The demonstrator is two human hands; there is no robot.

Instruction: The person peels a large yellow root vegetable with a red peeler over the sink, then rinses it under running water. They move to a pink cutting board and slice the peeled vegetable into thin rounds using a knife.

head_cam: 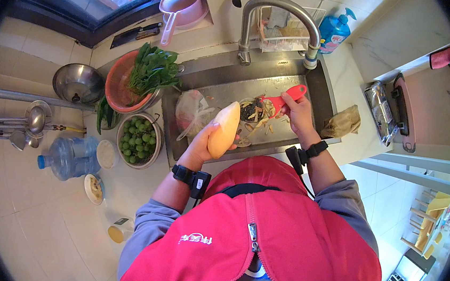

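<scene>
My left hand (205,143) holds a large peeled, pale orange root vegetable (224,130), perhaps a sweet potato, tilted over the front edge of the steel sink (210,83). Above the sink, my right hand (298,114) grips a red peeler (288,100) by its handle; its head is just over the peelings. Brown and yellowish peelings (268,122) lie on the sink floor and over a round drain strainer (251,111) that holds dark scraps. Left of the vegetable, a knotted translucent plastic bag (190,111) sits in the sink.
Leafy greens (153,70) in an orange colander (118,83) and a bowl of green grapes (137,140) stand left of the sink. The curved faucet (281,1) arches over its back. A brown cloth (343,122) lies at the right rim; a cleaver (127,35) lies behind.
</scene>
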